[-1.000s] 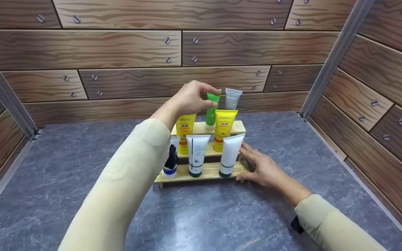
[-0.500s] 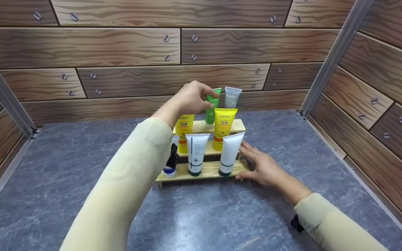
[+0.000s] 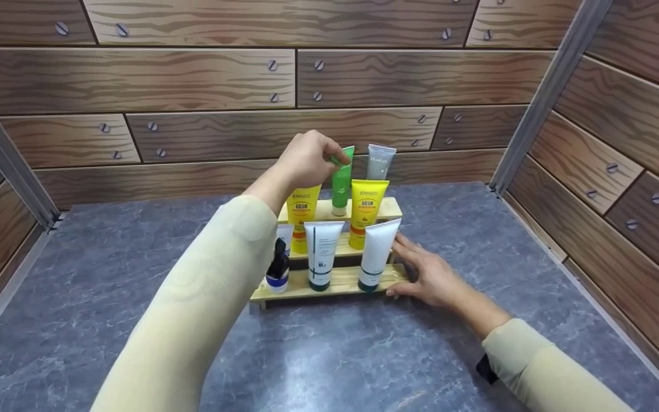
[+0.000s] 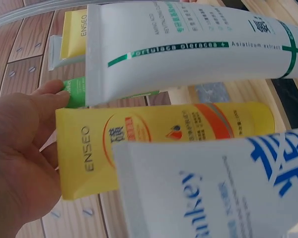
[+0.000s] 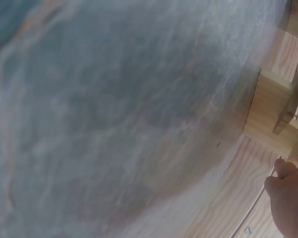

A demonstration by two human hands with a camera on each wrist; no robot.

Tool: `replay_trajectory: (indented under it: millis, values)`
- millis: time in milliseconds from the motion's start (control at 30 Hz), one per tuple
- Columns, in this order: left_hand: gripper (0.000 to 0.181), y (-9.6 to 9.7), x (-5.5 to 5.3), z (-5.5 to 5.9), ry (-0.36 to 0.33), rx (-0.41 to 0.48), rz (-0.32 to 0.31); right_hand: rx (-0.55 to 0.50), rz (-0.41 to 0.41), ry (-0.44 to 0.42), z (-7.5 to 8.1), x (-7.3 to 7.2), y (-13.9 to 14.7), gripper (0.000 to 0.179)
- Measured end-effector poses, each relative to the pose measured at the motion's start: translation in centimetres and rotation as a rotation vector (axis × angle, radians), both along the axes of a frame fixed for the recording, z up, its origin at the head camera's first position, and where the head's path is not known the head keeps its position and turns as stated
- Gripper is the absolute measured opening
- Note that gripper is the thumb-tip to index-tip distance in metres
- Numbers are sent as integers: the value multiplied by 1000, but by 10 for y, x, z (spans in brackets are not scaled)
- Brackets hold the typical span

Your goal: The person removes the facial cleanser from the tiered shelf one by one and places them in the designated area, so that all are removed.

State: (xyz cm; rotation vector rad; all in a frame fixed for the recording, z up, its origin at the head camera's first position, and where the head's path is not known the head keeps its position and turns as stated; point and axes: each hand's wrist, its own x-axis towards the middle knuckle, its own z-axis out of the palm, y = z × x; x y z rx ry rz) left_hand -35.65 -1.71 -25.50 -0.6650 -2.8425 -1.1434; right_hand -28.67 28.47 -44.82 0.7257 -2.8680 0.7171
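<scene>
A tiered wooden stand (image 3: 335,280) holds squeeze tubes standing on their caps. At its top step my left hand (image 3: 309,155) pinches the upper end of a green tube (image 3: 341,186); the tube's cap is right at the step. In the left wrist view, the green tube (image 4: 77,91) is mostly hidden behind a white tube (image 4: 188,47) and a yellow tube (image 4: 164,136), with my left hand (image 4: 27,144) at its end. My right hand (image 3: 429,277) grips the right end of the stand's lowest step, thumb at the front edge. The right wrist view shows my right hand (image 5: 290,193) at the stand's wooden end (image 5: 270,104).
A grey tube (image 3: 381,163) stands right of the green one. Yellow tubes (image 3: 368,209) occupy the middle step, white tubes (image 3: 324,252) the lowest. My left sleeve (image 3: 209,280) passes close beside the leftmost white tube. Wood-patterned walls (image 3: 209,80) enclose the grey marbled tabletop (image 3: 135,246).
My left hand has shifted the green tube slightly left along the top step, and the tube stands more upright. My right hand stays at the stand's end.
</scene>
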Motion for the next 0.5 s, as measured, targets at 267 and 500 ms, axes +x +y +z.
replay_trajectory:
  millis: [267,500]
  values:
    - [25,-16,10,22,51,47,52,-5,3,-4,0,-2,-2,104]
    - [26,-43,16,43,81,85,72,-1,-5,3,-1,-1,-2,103]
